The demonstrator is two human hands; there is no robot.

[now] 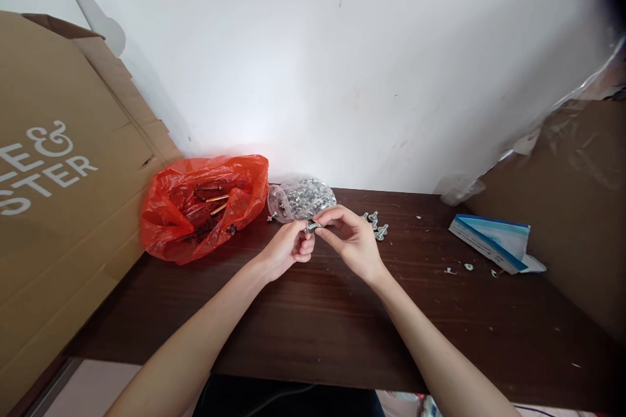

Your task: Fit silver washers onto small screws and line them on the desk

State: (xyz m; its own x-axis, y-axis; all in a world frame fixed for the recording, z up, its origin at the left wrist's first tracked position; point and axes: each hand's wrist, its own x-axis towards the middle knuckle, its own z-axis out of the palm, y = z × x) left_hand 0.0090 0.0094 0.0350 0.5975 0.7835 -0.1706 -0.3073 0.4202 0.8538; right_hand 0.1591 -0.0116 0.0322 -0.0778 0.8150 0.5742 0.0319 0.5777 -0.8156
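My left hand (288,247) and my right hand (349,241) meet over the dark wooden table (313,326), both pinching a small silver metal bolt (312,227) between their fingertips. Just behind them lies a clear plastic bag of silver metal parts (306,198). A few assembled silver bolts (376,225) lie on the table right of my right hand. A red plastic bag (203,208) with copper-coloured rods inside sits to the left of my left hand.
A large brown cardboard sheet (63,208) leans at the left edge. A blue and white box (493,241) lies at the right, with brown cardboard under plastic film (572,195) behind it. A white wall (317,65) closes the back. Small white scraps dot the table.
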